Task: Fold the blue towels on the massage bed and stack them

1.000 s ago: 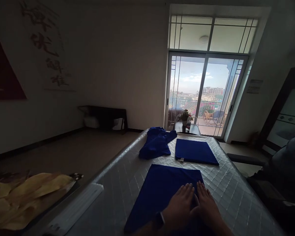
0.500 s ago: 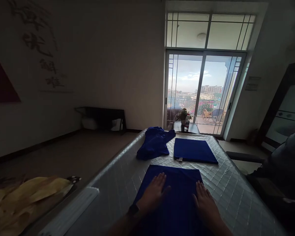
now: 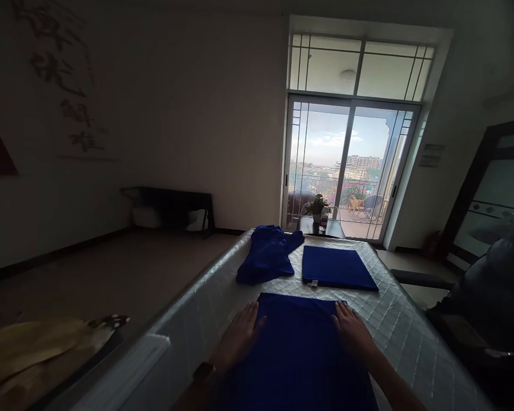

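Observation:
A dark blue cloth, apparently a garment, lies spread flat on the silvery quilted surface in front of me. My left hand rests along its left edge, fingers stretched forward and thumb apart. On the opposite edge, near the far right corner, my right hand lies with fingers extended. Neither hand visibly grips the cloth. Beyond it sits a neatly folded blue cloth with a small white tag. To that one's left is a loose, rumpled blue garment.
The silvery quilted surface looks like a wrapped mattress. A pale flat strip lies on its left edge, with tan material beyond. A small table holding a plant and bottle stands by the glass doors. Dark furniture is at right.
My left hand has slid left from on top of the cloth to its left edge. My right hand has moved slightly farther along the right edge. The view has shifted a little.

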A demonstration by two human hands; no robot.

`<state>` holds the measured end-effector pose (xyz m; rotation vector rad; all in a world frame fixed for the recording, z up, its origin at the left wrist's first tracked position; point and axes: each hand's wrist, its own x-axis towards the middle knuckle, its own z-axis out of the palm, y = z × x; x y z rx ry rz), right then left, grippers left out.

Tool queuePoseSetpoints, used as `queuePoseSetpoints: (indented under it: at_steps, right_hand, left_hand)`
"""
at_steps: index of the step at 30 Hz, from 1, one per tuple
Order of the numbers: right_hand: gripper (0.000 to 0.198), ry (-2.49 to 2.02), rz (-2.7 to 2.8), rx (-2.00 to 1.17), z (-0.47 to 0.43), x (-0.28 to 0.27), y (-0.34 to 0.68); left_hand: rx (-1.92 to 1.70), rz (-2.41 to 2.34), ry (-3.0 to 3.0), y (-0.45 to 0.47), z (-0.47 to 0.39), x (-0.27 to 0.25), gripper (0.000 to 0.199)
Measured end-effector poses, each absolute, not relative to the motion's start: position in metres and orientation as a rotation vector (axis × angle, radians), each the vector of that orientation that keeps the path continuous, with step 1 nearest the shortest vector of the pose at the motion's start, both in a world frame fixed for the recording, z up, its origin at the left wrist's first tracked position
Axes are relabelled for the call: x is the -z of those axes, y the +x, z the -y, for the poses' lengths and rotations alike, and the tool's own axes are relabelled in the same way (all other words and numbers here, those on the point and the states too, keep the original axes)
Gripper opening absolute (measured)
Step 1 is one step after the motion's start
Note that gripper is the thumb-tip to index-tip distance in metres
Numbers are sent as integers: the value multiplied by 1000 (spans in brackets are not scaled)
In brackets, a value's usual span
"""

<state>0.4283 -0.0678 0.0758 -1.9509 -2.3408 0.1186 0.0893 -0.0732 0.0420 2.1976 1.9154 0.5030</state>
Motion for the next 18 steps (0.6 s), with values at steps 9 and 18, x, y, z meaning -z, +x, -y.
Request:
queuePoseSetpoints:
  at_steps: [9, 18]
  right_hand:
    - [66, -2006, 2197, -111, 39, -39, 434]
    - [63, -1986, 2161, -115, 41, -39, 432]
  left_hand:
    - [-396, -1908, 2234, 84, 71, -40, 70]
    - [-488, -1700, 2502, 147, 74, -43, 71]
